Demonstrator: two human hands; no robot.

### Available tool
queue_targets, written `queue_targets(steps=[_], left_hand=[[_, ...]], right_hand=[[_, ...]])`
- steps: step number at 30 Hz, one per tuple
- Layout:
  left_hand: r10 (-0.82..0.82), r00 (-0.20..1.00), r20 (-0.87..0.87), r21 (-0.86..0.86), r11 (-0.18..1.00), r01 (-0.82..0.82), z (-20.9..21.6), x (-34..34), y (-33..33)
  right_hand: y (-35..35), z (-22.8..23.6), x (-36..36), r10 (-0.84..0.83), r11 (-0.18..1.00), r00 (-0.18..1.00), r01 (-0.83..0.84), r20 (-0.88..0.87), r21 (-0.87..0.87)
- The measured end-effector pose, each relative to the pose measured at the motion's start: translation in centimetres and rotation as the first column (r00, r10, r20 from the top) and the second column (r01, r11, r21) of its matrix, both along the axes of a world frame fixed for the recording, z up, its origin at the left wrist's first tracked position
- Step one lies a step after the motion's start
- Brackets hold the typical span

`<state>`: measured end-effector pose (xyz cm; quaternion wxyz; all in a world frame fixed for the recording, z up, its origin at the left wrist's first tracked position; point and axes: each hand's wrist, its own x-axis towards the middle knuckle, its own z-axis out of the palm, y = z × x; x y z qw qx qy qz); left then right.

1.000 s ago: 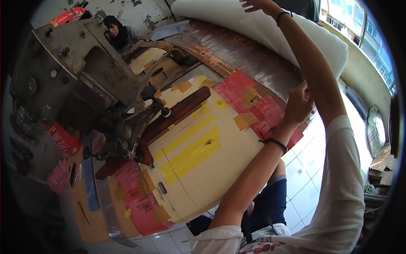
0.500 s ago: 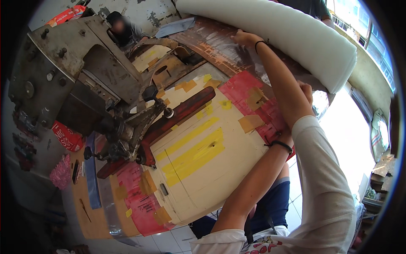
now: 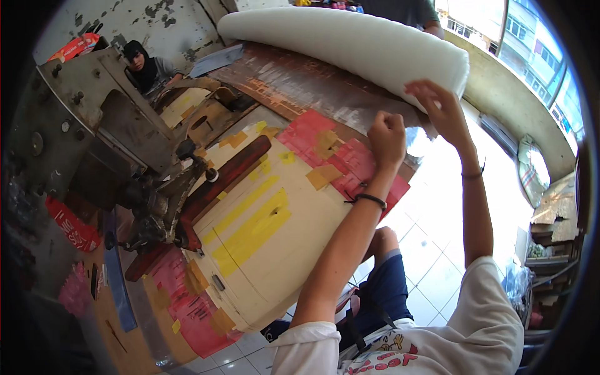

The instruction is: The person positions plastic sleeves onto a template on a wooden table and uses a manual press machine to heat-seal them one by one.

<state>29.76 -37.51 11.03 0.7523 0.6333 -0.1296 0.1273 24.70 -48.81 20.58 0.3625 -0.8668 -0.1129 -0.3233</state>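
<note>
Left hand (image 3: 387,136) is curled into a fist; from my remote station I cannot tell whether it pinches anything. Right hand (image 3: 442,109) has fingers loosely spread, appearing across the right end of the white roll (image 3: 337,47); I cannot confirm contact. Items I record, largest first: dark machine (image 3: 75,100), at left; brown table (image 3: 294,87), the roll lying along its far side; cream board (image 3: 294,250), beside the left forearm; red film (image 3: 303,131) at 2 of its ends; 2 yellow strips (image 3: 256,231) upon it; 1 black band (image 3: 372,199), left wrist.
</note>
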Motion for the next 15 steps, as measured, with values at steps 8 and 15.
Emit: queue_targets(steps=[8, 15], left_hand=[[0.397, 0.863, 0.312, 0.298, 0.822, -0.485, -0.4, 0.6, 0.5], [-0.028, 0.959, 0.281, 0.918, 0.298, -0.260, -1.1, 0.0, -0.2]], right_hand=[[-4.3, -18.3, -6.8, -0.300, 0.921, 0.926, 0.343, -0.228, 0.183], [-3.6, -25.1, -4.4, -0.025, 0.805, 0.954, 0.196, -0.297, 0.560]])
